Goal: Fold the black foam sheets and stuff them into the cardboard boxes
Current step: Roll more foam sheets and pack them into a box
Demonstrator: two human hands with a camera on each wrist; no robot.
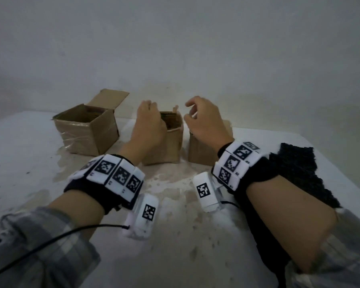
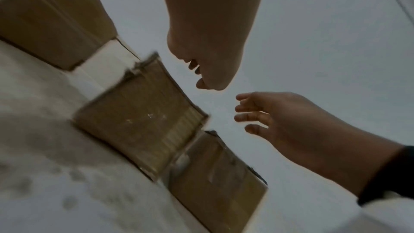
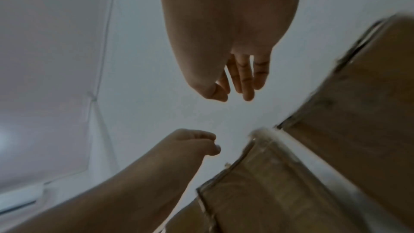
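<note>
The black foam sheets point(image 1: 299, 173) lay flat and unfolded at the table's point(image 1: 25, 163) right edge, partly under my right forearm, so I judged the folding not yet begun on them. Three cardboard boxes point(image 1: 85, 132) stood open along the far edge; what they held I could not tell. My left hand point(image 1: 149, 125), fingers curled on nothing, and my right hand point(image 1: 206, 121), fingers loosely bent and empty, hovered over the middle box point(image 1: 173, 142).
</note>
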